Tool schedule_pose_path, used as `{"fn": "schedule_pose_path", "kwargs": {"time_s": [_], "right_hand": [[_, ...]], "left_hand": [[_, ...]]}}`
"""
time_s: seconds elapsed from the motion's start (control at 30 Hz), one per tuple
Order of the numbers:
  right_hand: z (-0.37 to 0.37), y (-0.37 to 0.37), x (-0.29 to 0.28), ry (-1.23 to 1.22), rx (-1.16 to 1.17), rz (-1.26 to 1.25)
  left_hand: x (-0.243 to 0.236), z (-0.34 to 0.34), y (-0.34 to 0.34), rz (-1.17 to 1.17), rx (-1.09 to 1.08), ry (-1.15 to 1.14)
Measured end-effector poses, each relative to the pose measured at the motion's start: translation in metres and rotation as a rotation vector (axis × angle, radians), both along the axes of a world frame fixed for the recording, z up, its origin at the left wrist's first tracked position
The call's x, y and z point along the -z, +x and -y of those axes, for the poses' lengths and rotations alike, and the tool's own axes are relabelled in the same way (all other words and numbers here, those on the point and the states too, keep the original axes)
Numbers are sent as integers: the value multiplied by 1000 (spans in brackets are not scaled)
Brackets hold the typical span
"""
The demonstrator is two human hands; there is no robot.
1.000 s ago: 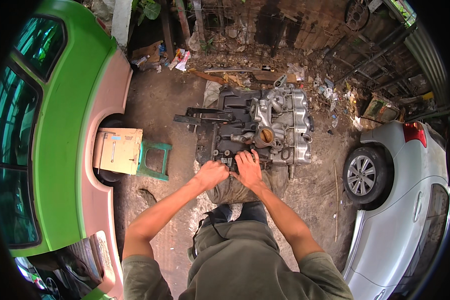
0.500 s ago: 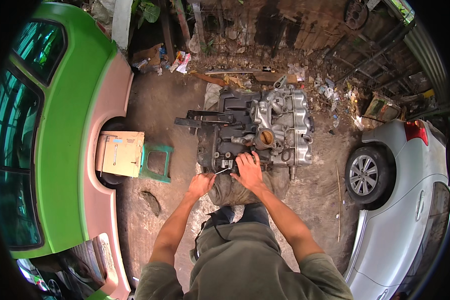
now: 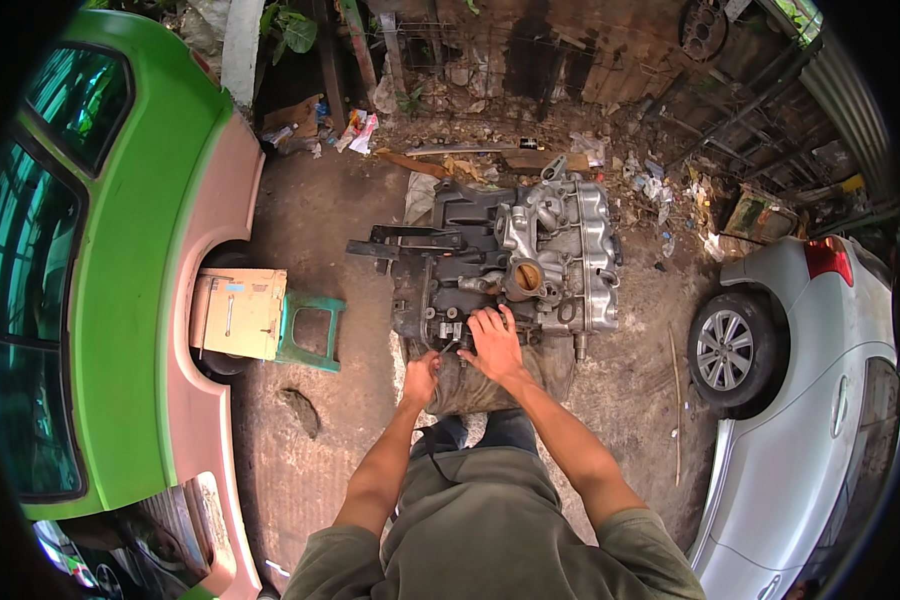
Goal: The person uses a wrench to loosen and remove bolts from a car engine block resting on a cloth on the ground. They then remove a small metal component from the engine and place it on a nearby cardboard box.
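- The engine [image 3: 485,265] sits on the floor [image 3: 270,480] in front of the person, its silver cover [image 3: 596,255] along the right side, long axis running away from the person; a round opening faces upward.
- A slim metal tool [image 3: 449,347] slants from the left hand [image 3: 422,378] rightward to the engine's near edge.
- The left hand is clamped on the tool; the right hand [image 3: 493,345] rests on the engine, fingers slightly apart.
- Left, a cardboard box [image 3: 245,318] and green stool [image 3: 310,359] stand beside a green vehicle [image 3: 140,250].
- Right, a silver car [image 3: 790,450].
- Beyond, litter lines a stained wall [image 3: 610,60].
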State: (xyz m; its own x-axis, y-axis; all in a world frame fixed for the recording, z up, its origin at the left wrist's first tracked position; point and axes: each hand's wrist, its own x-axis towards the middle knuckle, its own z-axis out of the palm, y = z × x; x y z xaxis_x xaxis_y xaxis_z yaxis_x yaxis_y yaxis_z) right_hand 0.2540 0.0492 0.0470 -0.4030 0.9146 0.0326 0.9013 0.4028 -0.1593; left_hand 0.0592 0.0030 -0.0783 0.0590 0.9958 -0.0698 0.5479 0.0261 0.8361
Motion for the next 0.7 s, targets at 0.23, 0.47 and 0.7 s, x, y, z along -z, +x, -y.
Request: {"fn": "schedule_pose_path", "kwargs": {"time_s": [0.23, 0.47, 0.7], "right_hand": [[0, 0, -1, -23, 0, -14], [0, -1, 1, -15, 9, 3], [1, -1, 0, -9, 11, -4]], "left_hand": [[-8, 7, -22, -77, -40, 104], [-88, -7, -50, -356, 244, 89], [-160, -40, -42, -612, 454, 170]]}}
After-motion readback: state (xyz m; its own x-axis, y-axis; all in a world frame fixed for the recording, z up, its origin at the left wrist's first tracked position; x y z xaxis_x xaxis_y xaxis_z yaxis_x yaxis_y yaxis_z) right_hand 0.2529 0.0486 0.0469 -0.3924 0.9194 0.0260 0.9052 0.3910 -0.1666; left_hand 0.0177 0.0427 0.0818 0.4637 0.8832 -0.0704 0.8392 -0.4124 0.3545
